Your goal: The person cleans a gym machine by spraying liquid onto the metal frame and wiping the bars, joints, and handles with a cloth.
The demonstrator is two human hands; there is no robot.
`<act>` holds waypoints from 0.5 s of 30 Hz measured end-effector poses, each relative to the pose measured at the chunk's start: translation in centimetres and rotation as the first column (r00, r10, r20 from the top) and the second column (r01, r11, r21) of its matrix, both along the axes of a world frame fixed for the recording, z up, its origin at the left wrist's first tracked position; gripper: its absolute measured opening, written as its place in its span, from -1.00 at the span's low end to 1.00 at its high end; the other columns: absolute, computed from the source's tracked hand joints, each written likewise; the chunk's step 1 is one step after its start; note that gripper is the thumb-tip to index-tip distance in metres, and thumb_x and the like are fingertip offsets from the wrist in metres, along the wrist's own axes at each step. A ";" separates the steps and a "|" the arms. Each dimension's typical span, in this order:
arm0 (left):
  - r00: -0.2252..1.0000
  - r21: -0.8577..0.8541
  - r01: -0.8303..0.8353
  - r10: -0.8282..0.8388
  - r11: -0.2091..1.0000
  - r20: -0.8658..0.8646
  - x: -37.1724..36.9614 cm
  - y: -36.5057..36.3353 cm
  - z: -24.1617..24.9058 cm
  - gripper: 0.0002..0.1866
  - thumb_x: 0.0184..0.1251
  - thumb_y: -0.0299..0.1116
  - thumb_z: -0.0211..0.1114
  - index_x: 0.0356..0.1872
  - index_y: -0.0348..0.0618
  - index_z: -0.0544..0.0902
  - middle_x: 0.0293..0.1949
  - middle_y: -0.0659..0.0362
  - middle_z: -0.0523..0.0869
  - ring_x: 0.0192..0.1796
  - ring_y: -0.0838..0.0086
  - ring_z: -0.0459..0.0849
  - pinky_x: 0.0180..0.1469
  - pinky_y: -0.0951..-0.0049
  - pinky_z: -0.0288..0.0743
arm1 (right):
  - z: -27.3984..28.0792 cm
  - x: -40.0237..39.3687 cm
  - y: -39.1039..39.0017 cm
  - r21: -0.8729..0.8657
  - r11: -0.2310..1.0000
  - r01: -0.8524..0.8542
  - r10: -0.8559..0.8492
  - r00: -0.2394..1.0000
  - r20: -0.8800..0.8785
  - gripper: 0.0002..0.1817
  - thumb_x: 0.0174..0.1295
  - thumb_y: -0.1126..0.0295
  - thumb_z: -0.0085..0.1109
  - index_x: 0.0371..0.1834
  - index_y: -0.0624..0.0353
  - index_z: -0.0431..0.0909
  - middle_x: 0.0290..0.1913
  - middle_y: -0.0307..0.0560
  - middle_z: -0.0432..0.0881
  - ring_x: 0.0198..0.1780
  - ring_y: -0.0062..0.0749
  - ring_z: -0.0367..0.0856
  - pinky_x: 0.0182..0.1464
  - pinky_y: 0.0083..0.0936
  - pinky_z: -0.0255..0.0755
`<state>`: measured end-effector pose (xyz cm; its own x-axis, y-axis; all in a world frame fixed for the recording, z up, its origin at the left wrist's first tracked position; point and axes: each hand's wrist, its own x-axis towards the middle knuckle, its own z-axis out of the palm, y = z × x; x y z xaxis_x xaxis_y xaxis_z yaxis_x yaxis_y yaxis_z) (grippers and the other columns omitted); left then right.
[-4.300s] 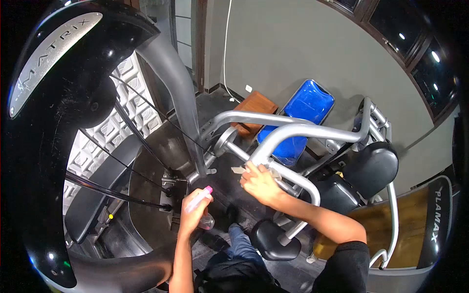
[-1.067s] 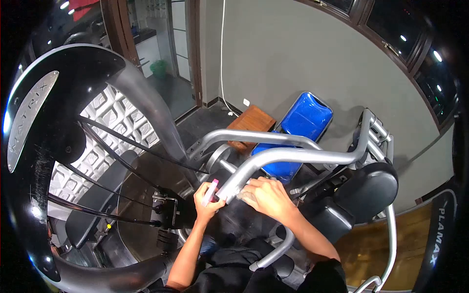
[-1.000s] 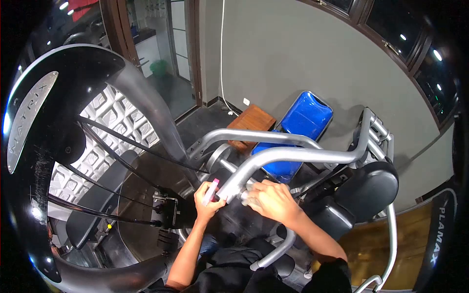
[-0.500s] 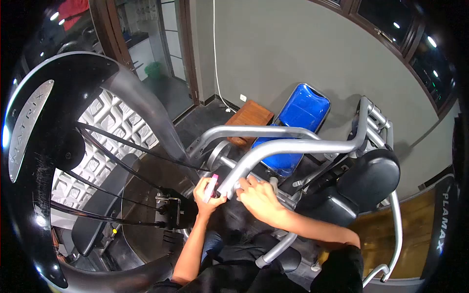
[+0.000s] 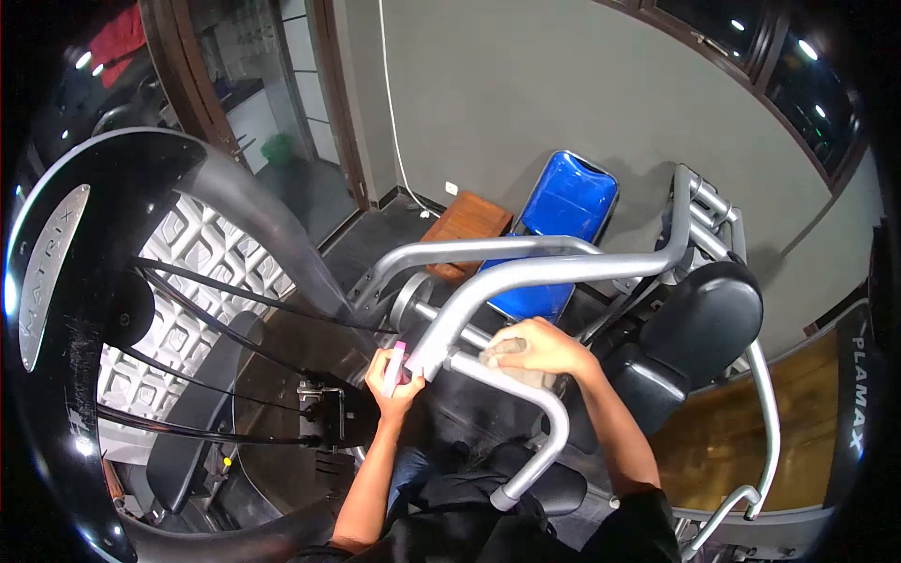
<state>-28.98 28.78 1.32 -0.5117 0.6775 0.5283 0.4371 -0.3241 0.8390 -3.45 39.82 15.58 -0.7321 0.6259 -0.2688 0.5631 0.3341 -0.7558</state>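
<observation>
My left hand [image 5: 390, 387] is closed around a slim white bottle with a pink cap [image 5: 395, 367], held upright. Its fingertips sit right by the lower end of a thick silver machine tube [image 5: 469, 305]. In my right hand [image 5: 546, 347] is a bunched beige-grey cloth [image 5: 526, 372], pinched between thumb and fingers. That hand is over the curved silver handle bar [image 5: 544, 403], to the right of the thick tube, and part of the cloth hangs below the fingers.
A black padded seat and backrest [image 5: 704, 314] stand at the right. Behind the tubes are a blue chair [image 5: 571, 197] and a brown wooden box [image 5: 469, 225]. At left rises a large black machine frame [image 5: 84, 366] with cables running from it.
My right hand has moved right, away from the thick tube's end, and the cloth now shows in it. My left hand stays by the tube with the bottle. The view has shifted slightly.
</observation>
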 end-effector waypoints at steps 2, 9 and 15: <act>1.000 0.000 -0.013 0.013 1.000 0.021 0.0 0.0 0.1 -0.50 -0.18 -0.06 0.60 -0.41 -0.27 0.59 -0.51 0.22 0.49 -0.58 0.53 0.43 -0.49 0.48 0.31 | -2.8 -0.7 1.7 0.000 0.998 -0.068 0.067 0.992 -0.106 -0.65 0.28 0.14 0.40 -0.02 0.13 0.72 -0.04 -0.04 0.76 0.00 -0.47 0.69 0.04 -0.44 0.52; 0.999 -0.031 -0.031 0.032 0.999 0.005 0.4 -0.9 1.1 -0.65 -0.05 -0.28 0.56 -0.39 -0.23 0.55 -0.48 0.27 0.45 -0.46 0.56 0.41 -0.39 0.46 0.30 | -9.8 -2.6 -0.1 -0.739 0.666 -0.098 -0.372 0.816 -0.443 -0.60 0.44 0.27 0.25 0.23 0.25 0.53 -0.04 -0.19 0.71 -0.02 -0.54 0.69 0.01 -0.60 0.56; 0.996 -0.152 -0.075 0.080 0.985 0.028 0.8 -2.5 3.1 -0.64 -0.08 -0.36 0.65 -0.36 -0.25 0.60 -0.45 0.23 0.53 -0.53 0.55 0.44 -0.45 0.46 0.33 | -14.1 2.7 -5.6 -0.849 0.521 0.082 -0.676 0.647 -0.352 -0.62 0.50 0.28 0.14 0.27 0.25 0.53 0.06 -0.18 0.72 0.06 -0.47 0.70 0.17 -0.51 0.55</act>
